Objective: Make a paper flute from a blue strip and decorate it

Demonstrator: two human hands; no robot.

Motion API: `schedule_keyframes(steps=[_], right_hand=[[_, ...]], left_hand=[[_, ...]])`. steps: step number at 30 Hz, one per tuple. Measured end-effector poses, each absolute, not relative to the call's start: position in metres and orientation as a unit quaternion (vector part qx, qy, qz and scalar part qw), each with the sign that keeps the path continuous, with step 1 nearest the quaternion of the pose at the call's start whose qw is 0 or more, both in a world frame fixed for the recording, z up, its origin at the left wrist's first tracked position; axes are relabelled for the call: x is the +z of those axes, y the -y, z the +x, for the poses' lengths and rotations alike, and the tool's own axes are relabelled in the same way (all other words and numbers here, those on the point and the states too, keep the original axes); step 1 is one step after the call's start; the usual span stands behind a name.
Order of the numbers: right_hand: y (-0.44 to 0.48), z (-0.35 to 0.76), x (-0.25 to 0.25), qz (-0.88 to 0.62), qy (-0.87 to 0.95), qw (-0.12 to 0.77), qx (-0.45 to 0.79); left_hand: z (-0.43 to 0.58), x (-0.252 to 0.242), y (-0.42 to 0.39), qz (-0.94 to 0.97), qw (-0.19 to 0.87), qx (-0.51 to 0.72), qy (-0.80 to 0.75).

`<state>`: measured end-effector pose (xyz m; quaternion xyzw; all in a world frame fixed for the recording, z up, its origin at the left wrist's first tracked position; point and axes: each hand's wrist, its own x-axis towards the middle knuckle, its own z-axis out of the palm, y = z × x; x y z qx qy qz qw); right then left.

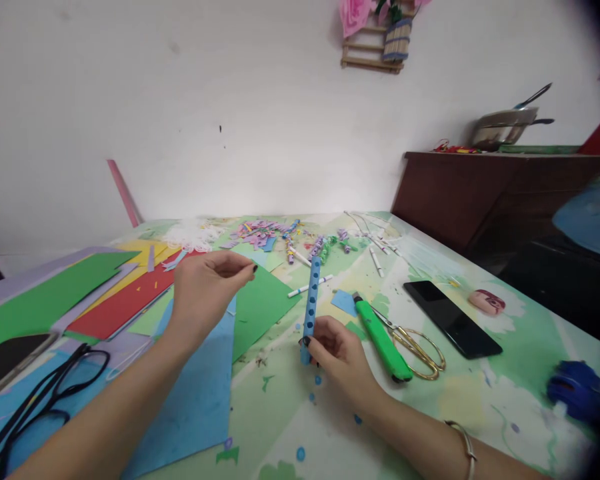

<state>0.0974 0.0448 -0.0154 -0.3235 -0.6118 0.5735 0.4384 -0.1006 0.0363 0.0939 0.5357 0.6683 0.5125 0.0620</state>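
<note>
Between the thumb and fingers of my right hand (337, 353) stands a narrow blue strip (312, 303) with a row of dark round spots, nearly upright over the table. My left hand (210, 283) hovers above the coloured sheets, thumb and forefinger pinched together; whatever may be in the pinch is too small to see. Below it lie a green sheet (263, 307) and a blue sheet (195, 393). Right of my right hand rest a green utility knife (383, 339) and gold-handled scissors (420, 350). A white marker (310, 287) lies behind the strip.
Paper scraps (255, 233) and small decorated rolls (325, 247) lie toward the wall. A black phone (450, 317), a pinkish eraser-like object (487, 301) and a dark blue object (577, 390) are at right. Left are stacked sheets (120, 303) and a black cord (55, 393).
</note>
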Motion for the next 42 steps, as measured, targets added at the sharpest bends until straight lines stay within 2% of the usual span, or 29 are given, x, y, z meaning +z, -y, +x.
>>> schedule_keyframes(steps=[4,9,11,14,17,24,32,42], right_hand=[[-0.044,0.097,-0.016,-0.299,0.609,0.444,0.586],[-0.042,0.098,-0.015,-0.302,0.641,0.432,0.557],[-0.042,0.099,-0.014,-0.311,0.662,0.427,0.532],[-0.042,0.099,-0.012,-0.320,0.685,0.424,0.498],[-0.041,0.100,-0.010,-0.329,0.704,0.421,0.467],[-0.040,0.098,-0.012,-0.306,0.657,0.399,0.562],[-0.040,0.095,-0.018,-0.312,0.621,0.376,0.613],[-0.044,0.096,-0.013,-0.346,0.550,0.404,0.644]], left_hand=[[-0.107,0.083,-0.044,0.537,0.041,0.545,-0.643],[-0.099,0.075,-0.046,0.611,0.051,0.502,-0.610],[-0.091,0.074,-0.043,0.624,0.136,0.518,-0.569],[-0.078,0.074,-0.037,0.602,0.323,0.543,-0.488],[-0.068,0.074,-0.032,0.567,0.406,0.533,-0.479],[-0.072,0.081,-0.030,0.540,0.407,0.546,-0.494],[-0.086,0.080,-0.038,0.545,0.401,0.543,-0.497],[-0.080,0.066,-0.042,0.558,0.501,0.419,-0.513]])
